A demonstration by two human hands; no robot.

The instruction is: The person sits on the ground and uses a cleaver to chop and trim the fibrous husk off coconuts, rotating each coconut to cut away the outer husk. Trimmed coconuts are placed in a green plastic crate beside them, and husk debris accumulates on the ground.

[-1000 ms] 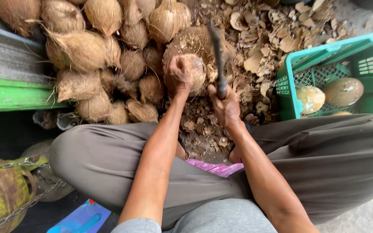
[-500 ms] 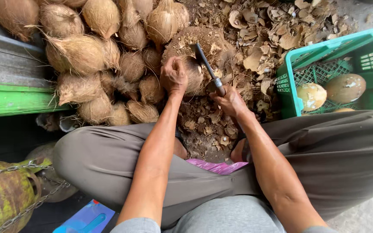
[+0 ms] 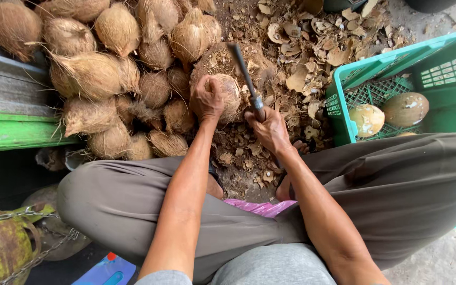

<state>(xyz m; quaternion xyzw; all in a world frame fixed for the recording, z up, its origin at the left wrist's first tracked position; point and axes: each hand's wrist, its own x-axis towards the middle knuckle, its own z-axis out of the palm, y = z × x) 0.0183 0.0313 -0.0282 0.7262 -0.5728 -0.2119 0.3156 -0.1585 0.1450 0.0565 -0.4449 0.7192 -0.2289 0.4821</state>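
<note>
Head view: husked coconut (image 3: 229, 94) pinned on a chopping stump (image 3: 222, 60), blade (image 3: 245, 76) laid against it.

Round, pale brown and fibrous, with no clear long axis; sitting directly under the left hand (image 3: 206, 98), fingers curled shut over its near-left side. Right hand (image 3: 269, 128) closed tight round the handle of the blade, just right of the coconut. Dark and narrow, long axis running from the grip up and slightly left, tip pointing away from the body, edge touching the coconut's right flank. Unpeeled coconuts (image 3: 106, 79) heaped left of the grips; green crate (image 3: 344, 105) with two peeled coconuts (image 3: 386, 113) well right; shell scraps (image 3: 312, 47) beyond.
</note>
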